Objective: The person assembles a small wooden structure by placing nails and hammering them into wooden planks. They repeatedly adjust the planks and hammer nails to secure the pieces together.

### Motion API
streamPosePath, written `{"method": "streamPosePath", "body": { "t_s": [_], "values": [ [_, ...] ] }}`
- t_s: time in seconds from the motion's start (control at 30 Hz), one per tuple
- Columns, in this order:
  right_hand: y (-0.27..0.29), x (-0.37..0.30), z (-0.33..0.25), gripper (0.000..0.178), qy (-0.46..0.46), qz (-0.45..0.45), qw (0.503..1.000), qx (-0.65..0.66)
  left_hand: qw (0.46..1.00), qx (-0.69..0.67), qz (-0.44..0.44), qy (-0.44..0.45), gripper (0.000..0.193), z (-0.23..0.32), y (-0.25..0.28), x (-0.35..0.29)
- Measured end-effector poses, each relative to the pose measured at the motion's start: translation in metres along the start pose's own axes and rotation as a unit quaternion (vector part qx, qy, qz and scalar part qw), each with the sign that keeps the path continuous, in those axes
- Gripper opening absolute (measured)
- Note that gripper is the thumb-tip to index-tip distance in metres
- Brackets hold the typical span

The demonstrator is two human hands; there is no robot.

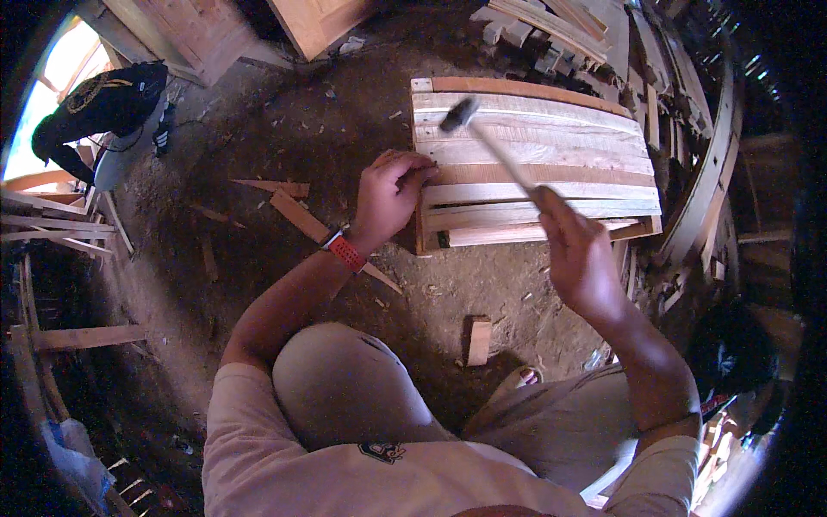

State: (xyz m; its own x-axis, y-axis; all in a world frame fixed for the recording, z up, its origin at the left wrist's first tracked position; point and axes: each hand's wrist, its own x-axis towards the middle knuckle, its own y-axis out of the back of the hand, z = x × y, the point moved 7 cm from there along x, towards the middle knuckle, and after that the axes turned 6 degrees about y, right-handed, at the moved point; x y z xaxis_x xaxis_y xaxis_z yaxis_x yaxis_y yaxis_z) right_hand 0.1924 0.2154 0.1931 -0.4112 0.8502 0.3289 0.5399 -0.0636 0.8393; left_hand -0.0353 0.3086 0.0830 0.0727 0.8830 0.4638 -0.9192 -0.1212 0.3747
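1. Clock taken from view centre, 12 up. Nearest: wearer's light shirt [465,482] at 6; bent knee [345,379] at 7.
2. Foot [527,376] at 4-5, toes showing past the trouser leg.
3. Wood block [479,343] at 5, on the dirt floor [431,306], well apart from both hands.
4. Right hand [581,258] at 3: fingers wrapped around the hammer [506,161] handle, low on the grip. Hand slightly blurred.
5. Hammer runs from the hand up toward 12-1; dark head, blurred, in front of the panel's left part. Can't tell its height above the wood.
6. Left hand [392,194] at 11-12: fingers curled, thumb and index tips drawn together at the panel's left edge. Can't tell what, if anything, they pinch. Red watch strap [347,252] on that wrist, at 9.
7. Panel [560,155] at 1-2: pale and reddish slats side by side on a frame, dark gaps between the near ones.
8. Offcuts [299,217] at 10, on the floor.
9. Long boards [713,189] at 2-3; wood pile [551,34] at 1.
10. Co-worker [112,99] at 10, dark top, bent over.
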Motion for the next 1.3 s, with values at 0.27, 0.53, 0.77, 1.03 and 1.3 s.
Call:
{"method": "streamPosePath", "body": {
  "t_s": [0.27,0.53,0.77,1.03,1.3],
  "values": [
    [-0.008,0.002,0.005,0.036,-0.089,-0.065,0.994,0.003,1.000,0.004,0.003,-0.012,0.012,0.002,-0.002,0.000],
    [-0.007,-0.001,0.009,0.033,-0.049,-0.027,0.998,0.006,1.000,-0.022,0.009,-0.007,0.009,-0.002,-0.001,0.004],
    [-0.026,-0.011,0.017,0.032,-0.086,-0.092,0.992,0.010,0.999,-0.030,0.019,-0.005,0.009,-0.005,-0.004,0.000],
    [-0.026,-0.008,0.017,0.036,-0.104,-0.133,0.986,-0.002,0.999,-0.028,0.005,0.015,0.009,-0.006,-0.005,0.000],
    [-0.014,-0.016,0.011,0.037,-0.040,-0.008,0.999,-0.012,0.999,-0.031,0.002,0.021,0.011,-0.007,-0.007,0.002]
  ]
}}
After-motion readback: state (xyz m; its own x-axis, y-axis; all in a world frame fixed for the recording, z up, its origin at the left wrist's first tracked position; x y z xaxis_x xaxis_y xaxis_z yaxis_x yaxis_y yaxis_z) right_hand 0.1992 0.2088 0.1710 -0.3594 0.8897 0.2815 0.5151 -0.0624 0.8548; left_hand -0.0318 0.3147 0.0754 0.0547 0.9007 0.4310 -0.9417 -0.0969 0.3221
